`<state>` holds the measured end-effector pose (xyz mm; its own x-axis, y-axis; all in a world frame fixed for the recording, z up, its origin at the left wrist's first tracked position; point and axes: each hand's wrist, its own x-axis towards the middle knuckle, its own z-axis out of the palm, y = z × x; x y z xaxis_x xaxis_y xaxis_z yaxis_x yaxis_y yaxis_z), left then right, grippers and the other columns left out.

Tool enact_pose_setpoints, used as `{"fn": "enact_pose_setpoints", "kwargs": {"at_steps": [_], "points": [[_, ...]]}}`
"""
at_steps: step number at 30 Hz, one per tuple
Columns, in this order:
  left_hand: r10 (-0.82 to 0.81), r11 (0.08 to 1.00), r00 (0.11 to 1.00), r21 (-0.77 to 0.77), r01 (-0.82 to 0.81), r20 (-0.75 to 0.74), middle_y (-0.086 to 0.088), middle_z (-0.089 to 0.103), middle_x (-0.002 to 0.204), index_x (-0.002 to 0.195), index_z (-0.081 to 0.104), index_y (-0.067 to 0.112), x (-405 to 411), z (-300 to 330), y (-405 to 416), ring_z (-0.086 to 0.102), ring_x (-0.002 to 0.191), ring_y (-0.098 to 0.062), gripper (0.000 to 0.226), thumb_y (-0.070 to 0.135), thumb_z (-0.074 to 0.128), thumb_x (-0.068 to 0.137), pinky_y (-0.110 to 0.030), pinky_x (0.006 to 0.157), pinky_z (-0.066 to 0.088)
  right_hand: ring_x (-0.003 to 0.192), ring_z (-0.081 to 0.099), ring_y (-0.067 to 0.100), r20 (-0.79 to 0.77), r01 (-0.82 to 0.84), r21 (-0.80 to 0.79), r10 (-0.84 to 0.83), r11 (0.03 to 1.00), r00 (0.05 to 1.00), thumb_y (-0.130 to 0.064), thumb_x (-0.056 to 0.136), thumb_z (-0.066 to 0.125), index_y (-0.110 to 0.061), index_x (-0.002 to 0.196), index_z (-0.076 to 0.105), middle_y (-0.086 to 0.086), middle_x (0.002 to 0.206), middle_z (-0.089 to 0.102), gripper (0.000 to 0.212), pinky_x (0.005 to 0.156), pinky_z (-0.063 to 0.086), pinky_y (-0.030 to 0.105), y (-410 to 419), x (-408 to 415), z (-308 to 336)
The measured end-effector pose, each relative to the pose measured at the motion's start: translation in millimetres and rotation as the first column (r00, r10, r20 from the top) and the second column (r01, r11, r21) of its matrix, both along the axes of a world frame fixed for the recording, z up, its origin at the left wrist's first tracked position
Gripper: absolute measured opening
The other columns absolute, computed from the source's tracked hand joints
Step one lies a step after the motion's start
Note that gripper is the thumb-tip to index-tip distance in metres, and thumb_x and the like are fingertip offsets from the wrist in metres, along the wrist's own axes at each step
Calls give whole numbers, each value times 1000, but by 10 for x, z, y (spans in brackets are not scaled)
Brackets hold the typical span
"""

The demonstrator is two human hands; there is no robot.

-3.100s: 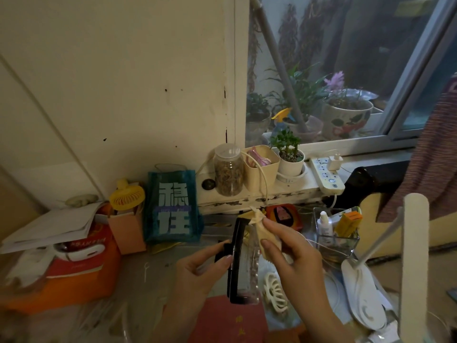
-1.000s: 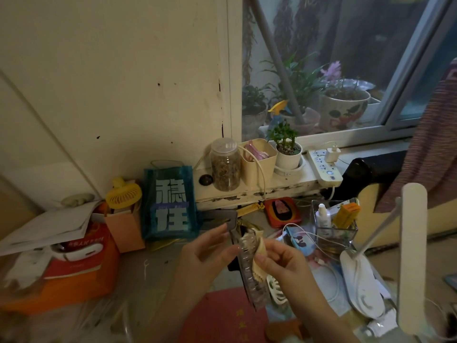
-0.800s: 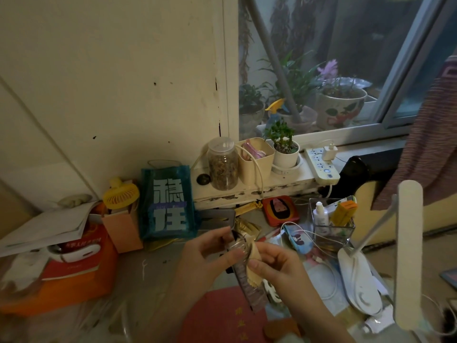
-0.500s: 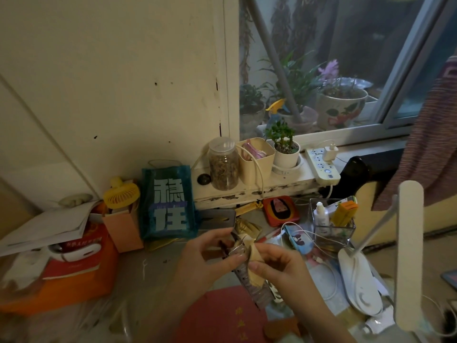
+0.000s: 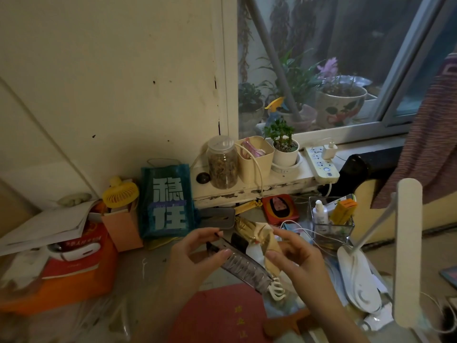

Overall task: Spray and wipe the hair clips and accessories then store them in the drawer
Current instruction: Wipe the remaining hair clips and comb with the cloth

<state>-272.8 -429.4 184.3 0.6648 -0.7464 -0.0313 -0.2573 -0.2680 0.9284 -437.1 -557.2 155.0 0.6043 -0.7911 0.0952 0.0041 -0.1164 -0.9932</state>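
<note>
The left hand (image 5: 197, 253) pinches the near-left end of a long, dark, translucent hair clip (image 5: 243, 264) between thumb and fingers, holding it above the desk (image 5: 153, 271), tilted so its far end drops toward the lower right. The right hand (image 5: 294, 261) grasps a crumpled beige cloth (image 5: 268, 243), fingers curled round it, and presses it against the clip's upper right side. Just below the clip's lower end a white claw clip (image 5: 277, 289) lies on the desk, partly hidden by the right hand. Taking the hair clip as the landmark: beneath and in front of it lies a red booklet (image 5: 217, 315) with gold characters; behind it to the left a blue bag (image 5: 167, 203) with large white characters stands upright; directly behind it a white ledge (image 5: 249, 189) carries a clear jar (image 5: 222, 163) of brown dried matter, a cream box (image 5: 254, 159) and a small potted plant (image 5: 284, 148), with a white power strip (image 5: 321, 164) farther right. Right of the clip a glass container (image 5: 331, 222) holds a small white bottle and an orange box, and a white desk lamp (image 5: 408, 251) stands well to the right, its base (image 5: 358, 278) near the right wrist. Far left of the clip are an orange box (image 5: 64, 276), a stack of papers (image 5: 47, 224) and a yellow fan (image 5: 120, 193). The drawer does not show in this view.
</note>
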Motion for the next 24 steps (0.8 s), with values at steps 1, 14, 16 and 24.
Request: {"fn": "enact_pose_setpoints", "kwargs": {"at_steps": [1, 14, 16, 24], "points": [[5, 1000, 1000, -6, -5, -11, 28, 65, 97, 94, 69, 38, 3, -4, 6, 55, 98, 12, 29, 24, 78, 71, -21, 82, 49, 79, 67, 20, -23, -16, -39, 15, 999, 1000, -8, 77, 73, -36, 104, 69, 4, 83, 72, 39, 74, 55, 30, 5, 3, 5], [152, 976, 970, -127, -178, -189, 6, 69, 98, 96, 69, 21, 33, -115, 3, 62, 96, -4, 24, 12, 74, 74, -13, 69, 45, 94, 61, 0, -193, -133, -241, 87, 961, 977, -56, 69, 61, -45, 98, 69, -24, 95, 69, 33, 80, 46, 18, 96, 56, -69], [171, 970, 964, -136, -201, -204, 6, 69, 98, 96, 69, 21, 38, -141, 6, 62, 96, -5, 24, 13, 74, 74, -14, 66, 46, 94, 62, -1, -193, -141, -232, 97, 963, 976, -54, 69, 61, -45, 98, 69, -25, 95, 69, 31, 80, 45, 16, 91, 28, -82], [175, 959, 945, -168, -227, -275, 1, 70, 98, 97, 69, 20, 4, -189, 34, 64, 98, -14, 26, 9, 73, 74, -28, 78, 51, 77, 67, 9, 18, 22, 21, -23, 1000, 1000, -20, 73, 75, -31, 92, 76, -5, 83, 74, 21, 69, 52, 19, 74, -31, -113]]}}
